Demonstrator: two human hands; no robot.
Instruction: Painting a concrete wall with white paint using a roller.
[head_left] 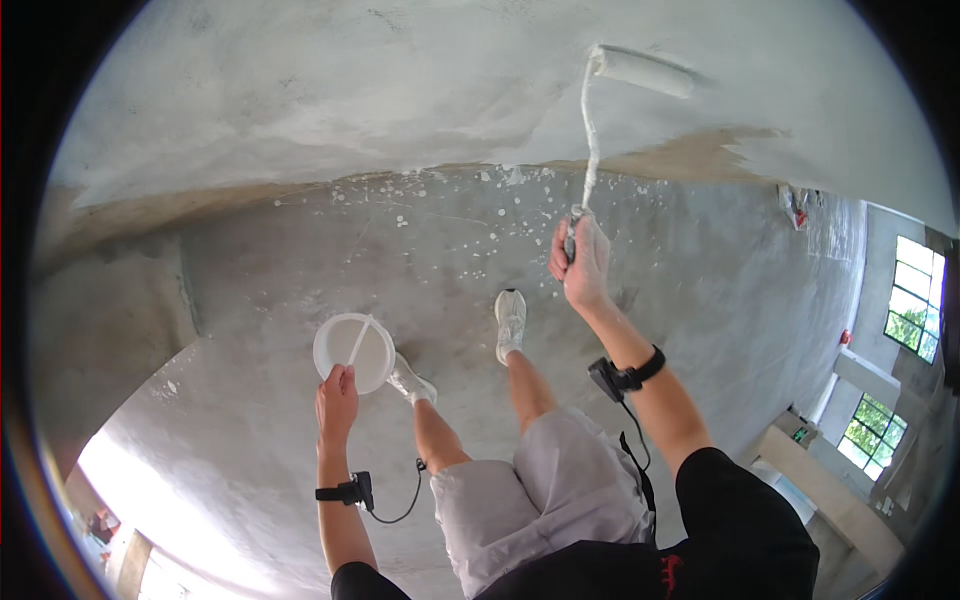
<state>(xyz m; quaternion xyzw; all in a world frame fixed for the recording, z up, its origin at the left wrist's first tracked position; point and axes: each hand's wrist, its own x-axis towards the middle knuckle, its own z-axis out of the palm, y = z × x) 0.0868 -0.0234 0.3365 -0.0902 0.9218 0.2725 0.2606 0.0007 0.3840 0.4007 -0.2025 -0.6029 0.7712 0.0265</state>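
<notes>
My right hand is closed around the dark grip of a paint roller. Its paint-coated bent rod runs up to a white roller sleeve, which lies against the grey-white wall. Lower and to the left, my left hand is closed at the near side of a round white plastic bucket. A pale strip, apparently the bucket's handle, crosses the opening and meets my fingers. Pale contents show inside, though how full it is I cannot tell.
White paint splatters dot the concrete floor along the wall's foot. Bare brown patches show low on the wall. My shoes stand between bucket and roller. A concrete block or ledge is at left; windows are at right.
</notes>
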